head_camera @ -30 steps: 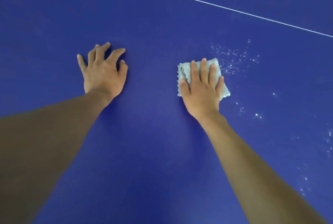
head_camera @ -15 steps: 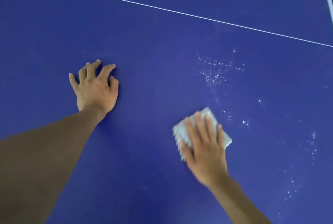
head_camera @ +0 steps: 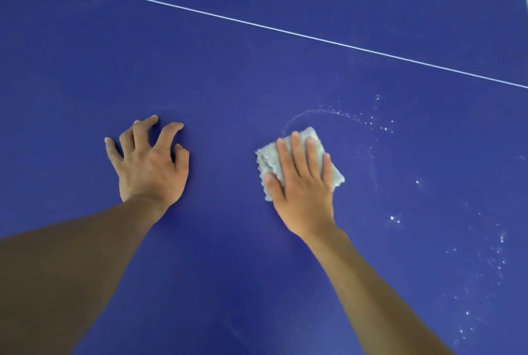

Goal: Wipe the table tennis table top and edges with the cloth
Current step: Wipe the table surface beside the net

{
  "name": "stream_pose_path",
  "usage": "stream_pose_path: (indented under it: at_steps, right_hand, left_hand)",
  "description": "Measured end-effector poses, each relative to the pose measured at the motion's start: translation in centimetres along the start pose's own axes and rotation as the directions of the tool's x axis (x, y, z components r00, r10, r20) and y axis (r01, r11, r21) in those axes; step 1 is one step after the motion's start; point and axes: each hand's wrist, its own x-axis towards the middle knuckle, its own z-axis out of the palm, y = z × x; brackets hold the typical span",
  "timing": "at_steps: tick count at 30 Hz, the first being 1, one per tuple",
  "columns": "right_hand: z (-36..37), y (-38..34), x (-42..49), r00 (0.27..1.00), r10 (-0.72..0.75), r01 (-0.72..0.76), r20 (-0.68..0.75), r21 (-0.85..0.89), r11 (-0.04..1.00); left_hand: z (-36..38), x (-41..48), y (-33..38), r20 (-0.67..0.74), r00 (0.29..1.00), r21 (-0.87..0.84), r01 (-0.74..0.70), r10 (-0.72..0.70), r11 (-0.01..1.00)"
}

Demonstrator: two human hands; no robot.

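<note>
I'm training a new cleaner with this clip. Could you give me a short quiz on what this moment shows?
1. True or false: the left hand holds the cloth.
2. The white specks on the table lie mostly: A) left of the cloth, B) right of the cloth, C) under the left hand.
3. Fill in: beyond both hands, a thin white ___ crosses the table.

Key: 1 false, the right hand presses the cloth with flat fingers; 2 B; 3 line.
</note>
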Motion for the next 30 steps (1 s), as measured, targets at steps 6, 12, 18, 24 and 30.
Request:
stream_pose_path:
  at_steps: [6, 12, 18, 24, 30]
  right_hand:
    - [-2.8, 6.8, 7.9, 0.817, 0.573, -0.568, -0.056, 0.09, 0.818]
    - [-2.4, 0.1, 15.7, 0.899, 0.438, -0.436, -0.018, 0.065, 0.897]
    - [0.7, -2.8, 3.7, 0.979, -0.202, 0.202, 0.026, -0.039, 0.979]
    - [-2.4, 5.7, 8.8, 0.941, 0.335, -0.336, -0.054, -0.029, 0.941]
    - [-2.5, 1.4, 15.9, 0.916, 0.4, -0.4, -0.015, -0.004, 0.916]
  left_hand:
    - [0.0, 0.2, 0.1, 0.031, 1.0, 0.017, 0.003, -0.004, 1.0]
    - [-0.2, 0.4, 0.1, 0.065, 0.998, 0.006, 0.01, -0.011, 1.0]
    - [-0.3, 0.4, 0.0, 0.084, 0.996, 0.009, 0.011, -0.012, 1.0]
    - [-0.2, 0.6, 0.1, 0.101, 0.995, 0.014, 0.02, -0.021, 1.0]
    - [-0.1, 0.6, -0.1, 0.093, 0.996, 0.015, 0.011, -0.012, 1.0]
